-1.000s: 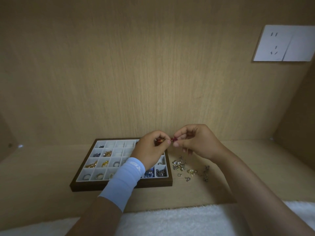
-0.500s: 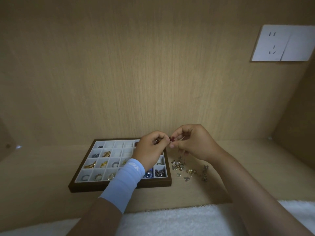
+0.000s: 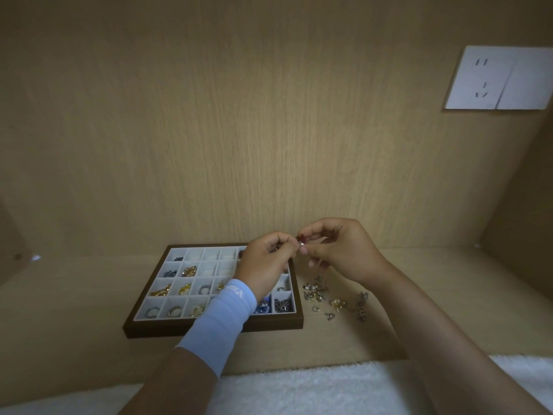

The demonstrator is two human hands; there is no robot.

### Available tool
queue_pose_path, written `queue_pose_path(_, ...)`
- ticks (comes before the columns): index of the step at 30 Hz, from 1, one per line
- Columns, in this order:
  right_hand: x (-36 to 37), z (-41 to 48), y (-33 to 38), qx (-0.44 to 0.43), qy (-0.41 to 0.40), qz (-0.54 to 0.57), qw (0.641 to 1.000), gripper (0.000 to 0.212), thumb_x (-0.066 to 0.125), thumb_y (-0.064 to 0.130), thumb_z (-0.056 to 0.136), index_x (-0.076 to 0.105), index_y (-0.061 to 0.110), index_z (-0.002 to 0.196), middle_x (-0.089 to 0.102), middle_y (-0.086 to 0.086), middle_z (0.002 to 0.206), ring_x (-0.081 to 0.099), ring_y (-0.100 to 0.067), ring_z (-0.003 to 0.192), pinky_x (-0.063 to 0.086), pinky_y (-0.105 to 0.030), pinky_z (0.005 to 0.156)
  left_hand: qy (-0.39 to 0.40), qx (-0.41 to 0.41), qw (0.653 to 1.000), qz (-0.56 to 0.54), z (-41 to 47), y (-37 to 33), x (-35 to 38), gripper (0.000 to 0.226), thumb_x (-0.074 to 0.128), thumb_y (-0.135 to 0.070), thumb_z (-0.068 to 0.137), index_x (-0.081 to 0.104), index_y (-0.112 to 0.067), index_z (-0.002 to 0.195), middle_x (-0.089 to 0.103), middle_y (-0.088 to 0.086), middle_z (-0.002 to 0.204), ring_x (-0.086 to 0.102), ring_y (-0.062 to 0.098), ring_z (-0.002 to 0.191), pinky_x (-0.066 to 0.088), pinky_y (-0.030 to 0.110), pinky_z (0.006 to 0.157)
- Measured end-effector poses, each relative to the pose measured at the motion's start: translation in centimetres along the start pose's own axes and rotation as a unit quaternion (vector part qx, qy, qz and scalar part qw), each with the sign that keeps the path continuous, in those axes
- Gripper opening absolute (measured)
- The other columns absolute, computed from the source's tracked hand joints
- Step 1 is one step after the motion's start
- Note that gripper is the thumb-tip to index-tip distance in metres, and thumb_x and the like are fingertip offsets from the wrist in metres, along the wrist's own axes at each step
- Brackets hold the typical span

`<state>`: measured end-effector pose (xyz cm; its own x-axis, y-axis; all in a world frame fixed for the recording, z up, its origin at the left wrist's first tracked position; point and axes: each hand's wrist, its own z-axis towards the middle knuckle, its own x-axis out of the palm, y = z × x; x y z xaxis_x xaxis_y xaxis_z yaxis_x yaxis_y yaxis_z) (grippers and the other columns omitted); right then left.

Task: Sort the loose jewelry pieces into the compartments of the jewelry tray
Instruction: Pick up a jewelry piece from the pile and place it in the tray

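Change: over the last second the left hand (image 3: 266, 262) and right hand (image 3: 344, 253) have been kept in one place. Their fingertips have been drawn closer and now meet.
Held item: a small red piece (image 3: 300, 239) with a silvery part is held in the air between the two hands, above the far right corner of the tray (image 3: 209, 324).
Left hand: its fingers are curled, and one end of the red piece is pinched at the fingertips.
Right hand: the other end is pinched between thumb and forefinger, with the remaining fingers loosely curled.
Meaning: the red piece is judged to be under fiddling or inspection and has not yet been dropped into a compartment. Which compartment is meant cannot be told.
Tray state: many compartments hold gold, blue or silvery items, and several in the far rows look bare.
Remaining work: a loose heap (image 3: 315, 292) lies on the shelf (image 3: 74, 295) just right of the tray, so the sorting is judged to be only partly done.
Surroundings: a pale blue sleeve (image 3: 221, 319) is worn on the left forearm. A white towel (image 3: 299, 387) lies at the near edge, and a socket plate (image 3: 496, 79) is fixed on the back panel.
Obstruction: the tray's right-hand compartments are partly hidden by the left hand and sleeve.
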<state>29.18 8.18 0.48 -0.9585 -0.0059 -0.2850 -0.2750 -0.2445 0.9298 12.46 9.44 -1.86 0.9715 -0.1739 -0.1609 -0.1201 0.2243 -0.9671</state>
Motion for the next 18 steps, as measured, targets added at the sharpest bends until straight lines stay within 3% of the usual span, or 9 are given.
queue_pose_path(4,-0.1,-0.2,0.4,0.016,0.02,0.034,0.999,0.022,0.08,-0.003,0.077,0.071,0.006,0.094,0.074,-0.015,0.091,0.067,-0.02,0.056,0.052,-0.027,0.048,0.002,-0.005,1.0,0.001,-0.1,-0.2,-0.3,0.016,0.06,-0.016,0.092,0.072,-0.019,0.083,0.061,-0.01,0.065,0.055,0.009,0.064,0.048,0.025,0.068)
queue_pose_path(9,-0.3,-0.4,0.5,0.042,0.04,0.085,0.995,0.021,0.077,-0.003,0.079,0.071,0.006,0.097,0.074,-0.009,0.084,0.063,-0.019,0.055,0.052,-0.028,0.048,0.001,0.025,0.999,0.021,-0.1,-0.5,-0.6,0.015,0.062,-0.013,0.091,0.072,-0.017,0.082,0.065,-0.008,0.071,0.057,0.005,0.068,0.049,0.02,0.069)
queue_pose_path(15,0.0,0.0,0.1,-0.036,-0.018,-0.039,0.998,0.035,0.082,-0.003,0.075,0.07,0.019,0.1,0.072,0.002,0.083,0.059,-0.015,0.05,0.048,-0.024,0.047,0.035,-0.037,0.999,-0.011,-0.1,-0.6,-0.4,0.018,0.058,-0.015,0.093,0.073,-0.005,0.09,0.06,-0.005,0.066,0.049,0.012,0.062,0.042,0.022,0.062)
queue_pose_path(18,-0.2,0.2,-0.5,-0.064,-0.06,-0.111,0.99,0.03,0.083,0.007,0.076,0.072,0.031,0.091,0.071,0.007,0.085,0.06,-0.011,0.056,0.048,-0.022,0.056,0.053,-0.045,0.997,-0.016,-0.3,-0.7,-0.3,0.018,0.058,-0.016,0.093,0.072,-0.012,0.081,0.06,-0.005,0.067,0.049,0.013,0.064,0.041,0.029,0.066)
